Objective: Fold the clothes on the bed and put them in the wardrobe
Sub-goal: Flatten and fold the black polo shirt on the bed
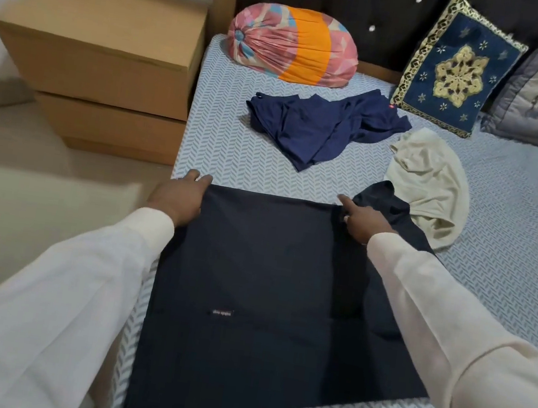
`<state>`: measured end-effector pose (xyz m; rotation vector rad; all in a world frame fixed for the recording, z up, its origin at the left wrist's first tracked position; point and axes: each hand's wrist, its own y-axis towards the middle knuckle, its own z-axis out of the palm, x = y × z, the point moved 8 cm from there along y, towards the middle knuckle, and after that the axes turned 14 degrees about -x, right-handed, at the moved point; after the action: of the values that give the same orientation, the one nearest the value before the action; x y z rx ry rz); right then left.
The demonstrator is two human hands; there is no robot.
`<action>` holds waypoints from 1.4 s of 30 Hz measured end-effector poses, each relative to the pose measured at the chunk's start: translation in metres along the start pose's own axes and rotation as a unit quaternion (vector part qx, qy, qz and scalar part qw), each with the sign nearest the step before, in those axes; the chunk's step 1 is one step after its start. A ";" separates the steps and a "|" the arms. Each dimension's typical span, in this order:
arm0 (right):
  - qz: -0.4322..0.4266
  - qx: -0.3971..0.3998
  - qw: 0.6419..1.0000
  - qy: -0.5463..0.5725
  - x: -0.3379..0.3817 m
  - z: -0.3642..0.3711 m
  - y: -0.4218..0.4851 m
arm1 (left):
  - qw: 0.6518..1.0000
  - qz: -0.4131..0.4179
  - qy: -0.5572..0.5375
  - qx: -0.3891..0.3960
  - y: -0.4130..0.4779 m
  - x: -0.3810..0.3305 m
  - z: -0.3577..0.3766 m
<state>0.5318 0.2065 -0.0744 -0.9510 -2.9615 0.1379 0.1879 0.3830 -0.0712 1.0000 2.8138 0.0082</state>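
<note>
Bed, herringbone sheet. Dark navy garment flat at 6 o'clock. Left hand at its 11 o'clock corner, fingers fairly straight, hold unclear. Right hand pinches 1 o'clock corner, forefinger extended. Blue garment at 12 o'clock, cream garment at 2 o'clock.

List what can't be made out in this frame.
Head view:
Wardrobe: out of frame.
Label on dark garment: text too small.
Left hand: pinch or press unclear, its back hides the thumb.
Right edge of dark garment: under the right sleeve.
</note>
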 end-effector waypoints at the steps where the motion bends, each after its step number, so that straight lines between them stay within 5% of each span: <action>1: -0.004 0.002 1.000 -0.007 0.003 0.001 0.006 | 1.000 -0.004 0.002 0.007 0.008 0.006 0.003; 6: 0.078 -0.011 0.991 0.107 -0.015 -0.002 0.005 | 0.999 -0.034 -0.023 -0.009 0.014 0.016 -0.003; 11: 0.110 -0.120 0.958 0.238 -0.042 -0.026 -0.042 | 0.992 -0.038 -0.088 -0.085 -0.026 0.017 -0.035; 17: 0.061 -0.214 0.957 0.188 -0.058 -0.046 -0.152 | 0.986 -0.006 -0.108 -0.127 -0.126 -0.008 -0.059; 25: 0.048 -0.198 0.965 0.163 -0.080 -0.013 -0.240 | 0.997 0.000 -0.030 -0.073 -0.214 -0.032 -0.046; 34: 0.048 -0.170 0.970 0.164 -0.072 0.000 -0.242 | 0.997 -0.027 0.066 -0.043 -0.224 -0.039 -0.027; 38: 0.028 -0.284 0.939 0.192 -0.046 -0.020 -0.222 | 0.994 -0.021 -0.083 -0.060 -0.207 -0.090 -0.019; 42: 0.029 -0.154 0.986 0.051 -0.015 -0.002 -0.177 | 0.995 -0.032 -0.097 0.016 -0.186 -0.131 0.023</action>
<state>0.4418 0.0546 -0.0559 -1.0378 -2.9116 -0.3680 0.1744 0.1554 -0.0853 0.8645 2.6739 -0.1359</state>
